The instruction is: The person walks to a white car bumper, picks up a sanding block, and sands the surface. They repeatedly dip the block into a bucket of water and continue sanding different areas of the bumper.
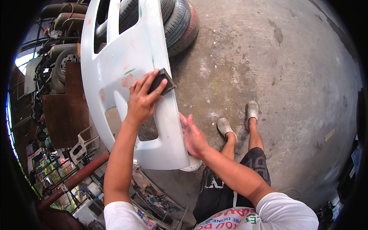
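Observation:
A white car bumper (pixel 128 46) with oblong openings stands lengthwise in front of me, marked by green streaks and pinkish patches. My left hand (pixel 145 94) presses a dark sanding block (pixel 163 81) onto its surface near the right edge, fingers closed over the block. Beside that same edge, lower down, is my right hand (pixel 193 137). Its fingers are stretched out, the palm turned toward the bumper, and nothing shows in it. Whether its hidden side touches the bumper I cannot tell.
Stacked tyres (pixel 178 25) stand behind the bumper. A round whitish support (pixel 193 164) shows under its near end. To the left are a brown panel (pixel 63 115), a beige plastic chair (pixel 82 143), a red pipe (pixel 82 176) and cluttered racks. Stained concrete floor (pixel 291 76) stretches to the right.

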